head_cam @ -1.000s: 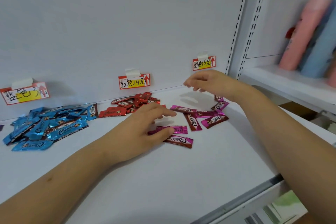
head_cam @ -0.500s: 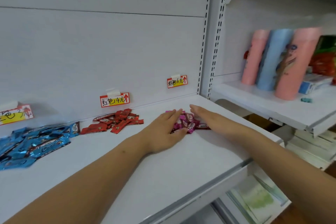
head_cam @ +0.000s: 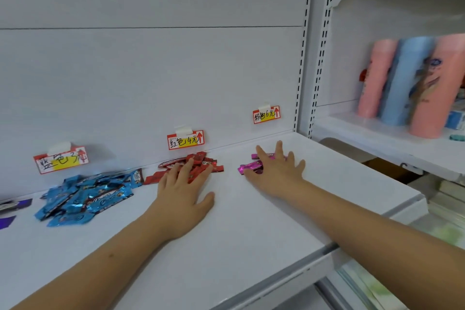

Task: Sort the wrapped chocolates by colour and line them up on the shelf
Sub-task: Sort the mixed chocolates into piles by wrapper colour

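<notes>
Three heaps of wrapped chocolates lie along the back of the white shelf (head_cam: 251, 229). The blue heap (head_cam: 85, 196) is at the left, the red heap (head_cam: 201, 162) in the middle, the pink heap (head_cam: 250, 165) at the right. My left hand (head_cam: 185, 194) lies flat with straight fingers, its fingertips resting on the front of the red heap. My right hand (head_cam: 279, 171) is spread flat on top of the pink heap and hides most of it.
Price labels hang on the back panel above each heap: blue label (head_cam: 60, 160), red label (head_cam: 185, 139), pink label (head_cam: 266, 114). Purple wrappers (head_cam: 15, 205) lie at the far left edge. The neighbouring shelf at the right holds pink and blue bottles (head_cam: 405, 83).
Both hands pushed the scattered pink chocolates together into one small heap. My left hand then moved left onto the red heap, and my right hand now covers the pink heap.
</notes>
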A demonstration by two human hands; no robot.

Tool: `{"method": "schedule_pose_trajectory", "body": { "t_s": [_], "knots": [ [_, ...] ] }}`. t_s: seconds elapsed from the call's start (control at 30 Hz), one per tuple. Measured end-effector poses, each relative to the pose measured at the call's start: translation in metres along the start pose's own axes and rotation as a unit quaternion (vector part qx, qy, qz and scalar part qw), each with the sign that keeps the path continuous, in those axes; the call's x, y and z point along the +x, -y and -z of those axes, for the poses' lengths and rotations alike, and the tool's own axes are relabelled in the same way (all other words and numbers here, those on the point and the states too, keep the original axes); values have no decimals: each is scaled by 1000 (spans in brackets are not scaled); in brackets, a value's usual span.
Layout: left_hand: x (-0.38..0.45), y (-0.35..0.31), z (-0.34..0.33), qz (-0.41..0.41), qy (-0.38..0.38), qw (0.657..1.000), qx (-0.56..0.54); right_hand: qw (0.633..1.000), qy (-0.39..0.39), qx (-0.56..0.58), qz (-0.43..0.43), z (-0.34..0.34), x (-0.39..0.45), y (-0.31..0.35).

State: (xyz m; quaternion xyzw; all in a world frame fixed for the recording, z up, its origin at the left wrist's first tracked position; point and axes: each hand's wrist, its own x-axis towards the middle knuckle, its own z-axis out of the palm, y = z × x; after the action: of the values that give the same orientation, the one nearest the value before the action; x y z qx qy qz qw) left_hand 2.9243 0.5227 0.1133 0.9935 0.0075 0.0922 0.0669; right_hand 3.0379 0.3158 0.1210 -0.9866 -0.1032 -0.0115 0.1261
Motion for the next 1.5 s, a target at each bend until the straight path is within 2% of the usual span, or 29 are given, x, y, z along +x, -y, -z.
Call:
{"method": "schedule_pose_trajectory", "body": {
  "t_s": [0.23, 0.5, 0.67, 0.73, 0.83, 0.87, 0.93, 1.0, 1.07, 1.13, 1.3, 1.4, 1.5],
  "knots": [
    [36, -9, -5, 61, 45, 996, 45, 998, -24, -48, -38, -3, 49, -2],
    [54, -3, -10, -49, 33, 998, -25, 992, -108, 0, -72, -10, 110, 2],
    [51, -3, -6, -84, -23, 995, -54, 986, -131, 24, -101, -10, 121, 2],
    [50, -3, -3, -84, -87, 992, -42, 984, -152, 21, -96, -5, 115, -2],
    [54, 1, 2, 5, -201, 979, -26, 972, -228, 64, 2, 15, 98, -2],
    [54, 4, 3, 51, -208, 977, -23, 967, -221, 118, 50, 21, 91, 3],
    [54, 13, 2, 128, -160, 979, -21, 958, -141, 193, 158, 25, 80, 16],
    [52, 21, 1, 157, -83, 984, -29, 950, -38, 164, 264, 19, 73, 31],
    [53, 27, -1, 142, -45, 988, -34, 941, 45, 108, 317, 10, 71, 38],
    [54, 30, 1, 112, -41, 992, -44, 936, 92, 80, 331, 7, 70, 38],
    [52, 36, 7, 45, -31, 993, -103, 936, 173, 114, 283, 31, 60, 29],
    [50, 41, 9, -4, 22, 990, -141, 925, 192, 91, 316, 36, 54, 30],
    [53, 46, 7, -39, 62, 991, -112, 920, 182, 94, 335, 31, 55, 33]
  ]
}}
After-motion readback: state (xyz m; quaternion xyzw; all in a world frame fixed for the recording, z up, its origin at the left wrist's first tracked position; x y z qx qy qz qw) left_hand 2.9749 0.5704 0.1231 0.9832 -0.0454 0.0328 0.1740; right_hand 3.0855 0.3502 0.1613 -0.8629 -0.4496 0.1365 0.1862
